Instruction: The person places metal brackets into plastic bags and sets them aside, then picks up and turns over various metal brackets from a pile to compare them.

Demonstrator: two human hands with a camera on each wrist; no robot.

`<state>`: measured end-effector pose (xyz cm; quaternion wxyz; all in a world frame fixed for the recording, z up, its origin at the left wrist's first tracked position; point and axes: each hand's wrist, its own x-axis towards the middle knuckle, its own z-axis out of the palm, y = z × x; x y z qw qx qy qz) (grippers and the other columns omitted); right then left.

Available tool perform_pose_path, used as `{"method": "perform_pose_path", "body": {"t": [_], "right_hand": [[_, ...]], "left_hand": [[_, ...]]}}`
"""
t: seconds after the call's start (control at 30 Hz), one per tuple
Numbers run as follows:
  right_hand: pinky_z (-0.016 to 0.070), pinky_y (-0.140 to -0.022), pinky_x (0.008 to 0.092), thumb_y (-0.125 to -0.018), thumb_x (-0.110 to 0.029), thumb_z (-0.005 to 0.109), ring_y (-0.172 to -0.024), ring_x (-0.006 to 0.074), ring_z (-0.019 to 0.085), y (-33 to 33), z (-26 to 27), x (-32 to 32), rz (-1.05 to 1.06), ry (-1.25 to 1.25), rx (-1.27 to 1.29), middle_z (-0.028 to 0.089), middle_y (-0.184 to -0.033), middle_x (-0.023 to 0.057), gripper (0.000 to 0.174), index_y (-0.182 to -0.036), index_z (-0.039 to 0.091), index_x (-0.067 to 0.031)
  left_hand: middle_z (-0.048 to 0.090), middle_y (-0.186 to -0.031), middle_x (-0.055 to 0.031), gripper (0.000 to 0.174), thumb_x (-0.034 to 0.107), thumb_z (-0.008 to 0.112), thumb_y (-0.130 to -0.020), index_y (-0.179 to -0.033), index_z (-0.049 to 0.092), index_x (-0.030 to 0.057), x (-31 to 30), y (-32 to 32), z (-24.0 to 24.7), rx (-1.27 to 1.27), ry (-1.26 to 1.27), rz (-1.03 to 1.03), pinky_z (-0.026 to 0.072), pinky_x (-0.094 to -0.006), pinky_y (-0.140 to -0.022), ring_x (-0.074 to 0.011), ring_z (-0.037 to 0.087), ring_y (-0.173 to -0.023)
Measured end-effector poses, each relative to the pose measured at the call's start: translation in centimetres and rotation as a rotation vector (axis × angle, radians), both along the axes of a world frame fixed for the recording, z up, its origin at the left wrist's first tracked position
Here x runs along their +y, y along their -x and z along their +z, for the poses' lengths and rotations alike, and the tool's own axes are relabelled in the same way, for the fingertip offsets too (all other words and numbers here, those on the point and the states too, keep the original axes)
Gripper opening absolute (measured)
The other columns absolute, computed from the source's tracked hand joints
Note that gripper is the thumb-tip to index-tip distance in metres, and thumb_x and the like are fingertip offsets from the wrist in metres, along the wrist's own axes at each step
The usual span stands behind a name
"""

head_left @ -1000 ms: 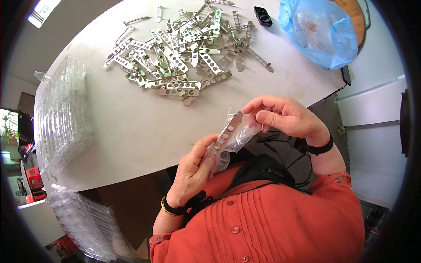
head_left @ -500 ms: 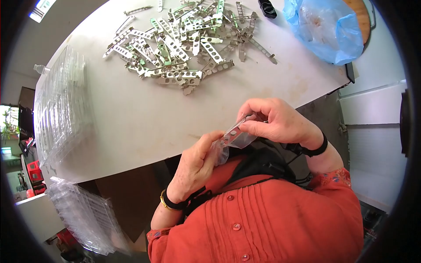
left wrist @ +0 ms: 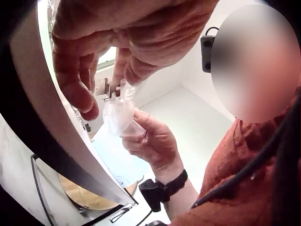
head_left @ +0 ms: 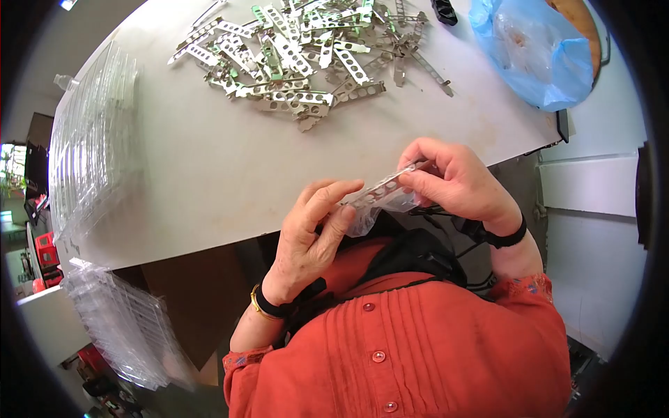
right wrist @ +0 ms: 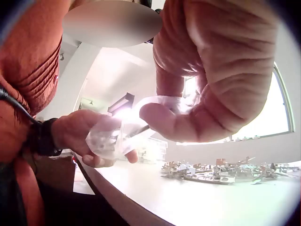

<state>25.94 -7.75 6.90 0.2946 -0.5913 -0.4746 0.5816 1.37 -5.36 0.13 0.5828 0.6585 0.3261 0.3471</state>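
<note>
A metal slot bracket with a row of round holes is held slantwise above the front edge of the table, with a thin clear plastic bag hanging loosely about it. My right hand pinches the bracket's far end and the film between thumb and fingers. At the near end is my left hand, thumb and a finger on the bracket's tip, its other fingers raised. The left wrist view shows the crumpled bag between both hands. How far the bracket sits inside the bag I cannot tell.
Many similar brackets lie in a loose pile on the white table. Clear plastic trays stand stacked at its left end, with more trays below. A blue bag and a small black object are at the far right.
The right hand has closed its thumb and fingers on the bracket's far end. The left hand has lifted some fingers off the bag. Both hands and the bracket have risen slightly.
</note>
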Motion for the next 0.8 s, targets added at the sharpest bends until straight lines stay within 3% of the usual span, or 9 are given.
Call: {"method": "perform_pose_path", "body": {"t": [0.13,0.43,0.53,0.6,0.73,0.8], "right_hand": [[0.0466,-0.058,0.0207,-0.096,-0.01,0.063,-0.066,0.0038,0.058,0.2,-0.2,0.0,0.021,0.035,0.019,0.066,-0.078,0.0009,0.009,-0.098,0.06,-0.001],[0.0481,-0.059,0.0208,-0.097,-0.011,0.063,-0.065,0.0049,0.058,0.1,-0.3,-0.2,0.066,0.091,0.161,0.063,-0.079,0.0001,0.009,-0.099,0.061,-0.002],[0.0487,-0.059,0.0206,-0.097,-0.011,0.064,-0.065,0.005,0.058,-0.3,-0.8,-0.1,0.051,0.069,0.177,0.063,-0.079,-0.0001,0.01,-0.101,0.061,-0.0026],[0.0491,-0.06,0.0203,-0.097,-0.012,0.064,-0.066,0.0049,0.058,-0.2,-0.9,-0.1,0.003,0.077,0.194,0.063,-0.079,-0.0002,0.011,-0.102,0.061,-0.0028],[0.0498,-0.06,0.0205,-0.097,-0.012,0.064,-0.066,0.0046,0.058,0.0,-1.4,-0.1,-0.007,0.066,0.142,0.064,-0.081,-0.0003,0.012,-0.102,0.061,-0.0028],[0.0496,-0.059,0.0204,-0.097,-0.013,0.064,-0.067,0.0044,0.058,0.3,-1.3,-0.1,0.026,0.047,0.074,0.064,-0.082,-0.0005,0.012,-0.103,0.06,-0.0028]], "left_hand": [[0.061,-0.109,-0.0026,0.022,0.004,0.057,-0.099,-0.119,0.066,0.0032,0.4,0.3,0.0,0.066,-0.147,-0.018,0.0457,-0.022,-0.069,-0.0072,0.054,-0.079],[0.067,-0.089,-0.0002,0.015,0.002,0.054,-0.1,-0.108,0.066,0.0009,0.2,1.1,0.2,-0.056,0.241,0.165,0.0463,-0.0189,-0.06,-0.0034,0.057,-0.069],[0.067,-0.09,-0.0031,0.016,0.001,0.056,-0.096,-0.11,0.063,-0.0009,0.4,1.5,1.0,-0.049,0.199,0.069,0.0497,-0.0221,-0.065,-0.0069,0.06,-0.072],[0.067,-0.095,-0.0062,0.022,-0.001,0.059,-0.089,-0.111,0.062,-0.0009,0.6,1.7,1.5,0.005,-0.113,-0.052,0.0521,-0.0268,-0.074,-0.0119,0.062,-0.081],[0.064,-0.104,-0.0084,0.029,-0.002,0.063,-0.084,-0.112,0.06,-0.0004,0.5,1.6,1.1,0.044,-0.115,-0.063,0.0514,-0.0294,-0.081,-0.0161,0.062,-0.094],[0.064,-0.104,-0.0081,0.028,-0.003,0.064,-0.084,-0.111,0.06,-0.0005,0.4,1.4,0.9,0.027,-0.123,-0.067,0.0514,-0.0293,-0.08,-0.0162,0.062,-0.093]]}}
